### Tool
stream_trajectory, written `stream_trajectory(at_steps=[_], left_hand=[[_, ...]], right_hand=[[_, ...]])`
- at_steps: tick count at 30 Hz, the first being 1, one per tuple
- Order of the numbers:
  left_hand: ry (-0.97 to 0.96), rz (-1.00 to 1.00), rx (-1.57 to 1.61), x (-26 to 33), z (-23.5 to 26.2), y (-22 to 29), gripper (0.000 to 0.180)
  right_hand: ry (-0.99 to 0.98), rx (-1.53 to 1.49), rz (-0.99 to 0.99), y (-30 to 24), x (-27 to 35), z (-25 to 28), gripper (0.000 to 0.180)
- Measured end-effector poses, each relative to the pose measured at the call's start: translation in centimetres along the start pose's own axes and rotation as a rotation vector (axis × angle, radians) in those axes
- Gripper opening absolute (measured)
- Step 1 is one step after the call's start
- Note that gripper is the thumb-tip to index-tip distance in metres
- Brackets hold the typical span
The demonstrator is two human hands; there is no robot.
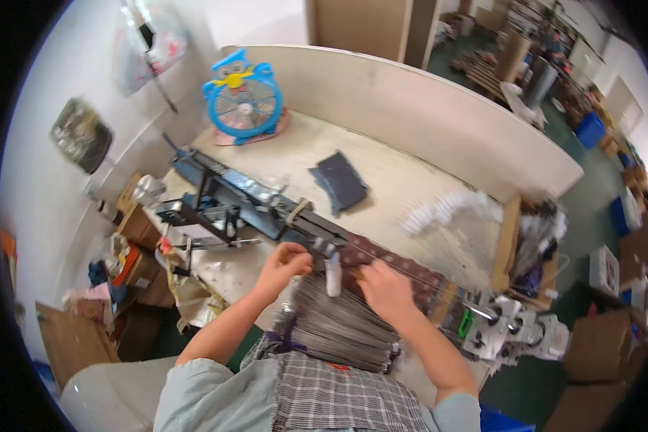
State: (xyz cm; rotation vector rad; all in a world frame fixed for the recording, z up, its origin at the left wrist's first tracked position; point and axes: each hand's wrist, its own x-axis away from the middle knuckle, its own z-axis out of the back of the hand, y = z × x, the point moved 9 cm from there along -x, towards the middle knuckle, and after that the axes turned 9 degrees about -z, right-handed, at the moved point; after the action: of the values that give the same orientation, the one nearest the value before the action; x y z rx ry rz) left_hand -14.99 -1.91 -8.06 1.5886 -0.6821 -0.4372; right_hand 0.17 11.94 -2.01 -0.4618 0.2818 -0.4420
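The left hand sits at the near edge of the workbench, fingers curled shut around the end of a long dark metal jig that runs diagonally from the bench's left side toward its near edge. The right hand lies just beside it, to the right, fingers bent down and pressing on a dark brown perforated strip; whether it pinches anything cannot be told. Between the two hands stands a small white tube, upright, touching the end of the jig. Directly below both hands, at the near edge, lies a thick bundle of thin grey metal rods, fanned toward the person's plaid apron.

Further back on the bench: a dark folded cloth near the middle, and a blue fan at the far left corner against the wall. White machine parts sit off the bench's right end.
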Motion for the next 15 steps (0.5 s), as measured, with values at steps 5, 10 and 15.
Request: stream_trajectory(at_steps=[5,10,15], left_hand=[[0.112,0.228,0.575,1.0,11.3,-4.6,0.026],[0.421,0.274,0.462,1.9,14.6,-4.2,0.021],[0.504,0.188,0.508,1.5,14.2,-4.5,0.015]], right_hand=[[-0.098,-0.027,0.005,-0.2,0.8,1.2,0.018],[-0.123,-0.112,0.020,-1.0,0.6,1.1,0.018],[-0.122,-0.107,0.010,-1.7,1.1,3.2,0.016]])
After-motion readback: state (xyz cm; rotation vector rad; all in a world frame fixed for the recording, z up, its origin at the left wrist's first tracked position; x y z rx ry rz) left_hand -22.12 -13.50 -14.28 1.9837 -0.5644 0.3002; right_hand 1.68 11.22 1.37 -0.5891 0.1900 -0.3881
